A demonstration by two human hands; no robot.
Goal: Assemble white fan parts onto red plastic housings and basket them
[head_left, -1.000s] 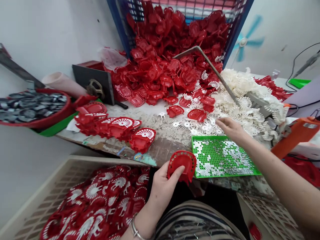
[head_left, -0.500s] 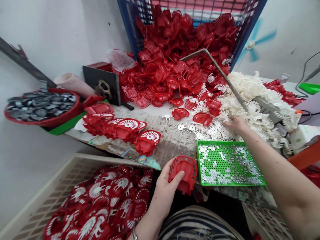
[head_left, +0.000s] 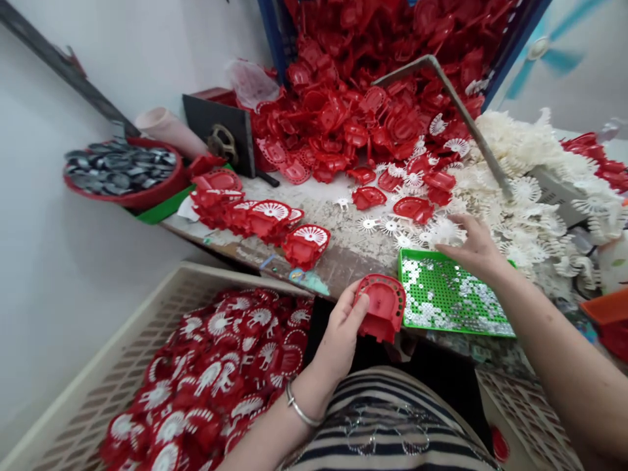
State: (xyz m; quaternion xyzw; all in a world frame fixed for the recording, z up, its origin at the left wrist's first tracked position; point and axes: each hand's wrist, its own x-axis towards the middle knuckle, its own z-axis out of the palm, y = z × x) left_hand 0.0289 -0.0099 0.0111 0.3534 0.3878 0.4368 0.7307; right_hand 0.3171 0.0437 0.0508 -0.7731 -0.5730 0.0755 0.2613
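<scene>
My left hand [head_left: 346,320] holds a red plastic horseshoe-shaped part [head_left: 380,304] by its left side, the thumb on its face and a row of holes along its curved rim. My right hand [head_left: 473,248] is over the back edge of the green tray [head_left: 407,324], thumb and fingers around a white fan-shaped plastic piece [head_left: 444,232]. Small silvery-white pieces [head_left: 422,314] are scattered in the tray. Behind the hand lies a heap of white fan-shaped pieces [head_left: 524,226].
Red parts [head_left: 338,121] spill from a blue crate [head_left: 271,39] at the back. A bent metal bar [head_left: 461,104] crosses the heap. Red parts with white fans [head_left: 307,245] line the table's left edge. A cream crate [head_left: 132,340] and red bowl [head_left: 142,199] are left.
My right hand has drawn back from the white heap to above the tray's back edge with a white piece. My left hand still holds the red part. The view has shifted.
</scene>
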